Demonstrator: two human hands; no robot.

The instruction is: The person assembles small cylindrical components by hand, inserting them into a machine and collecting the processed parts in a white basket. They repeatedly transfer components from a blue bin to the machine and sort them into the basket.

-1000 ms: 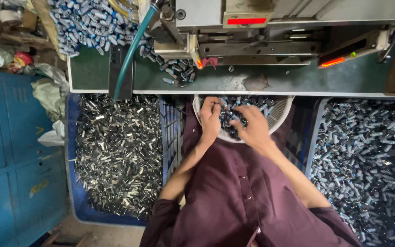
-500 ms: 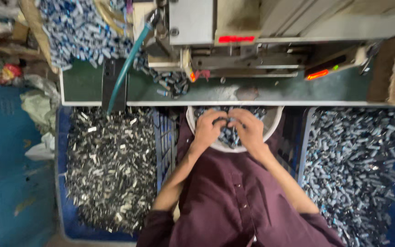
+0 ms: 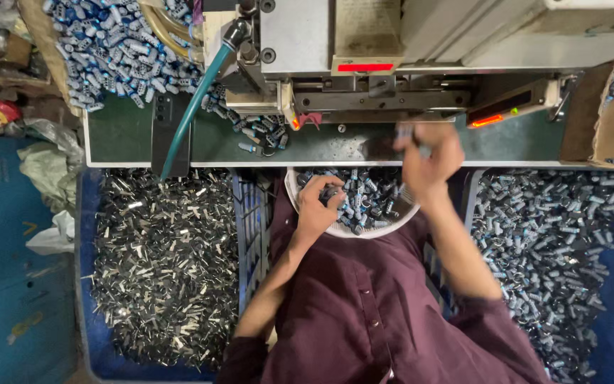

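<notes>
Left hand (image 3: 319, 206) in white bowl (image 3: 364, 229) of small blue-grey parts (image 3: 371, 199), grip closed on a few, right hand (image 3: 429, 158) raised over green surface (image 3: 122, 135), grip pinching one part, blurred

1. Small cylinders (image 3: 364, 199) in the white bowl (image 3: 385, 224): glossy blue-grey plastic sleeves
2. Pins (image 3: 165, 263) in the blue crate: shiny bare metal
3. Table (image 3: 122, 139): matt green
4. Hose (image 3: 193, 107): smooth teal plastic
5. Shirt (image 3: 364, 320): matt maroon cloth
</notes>
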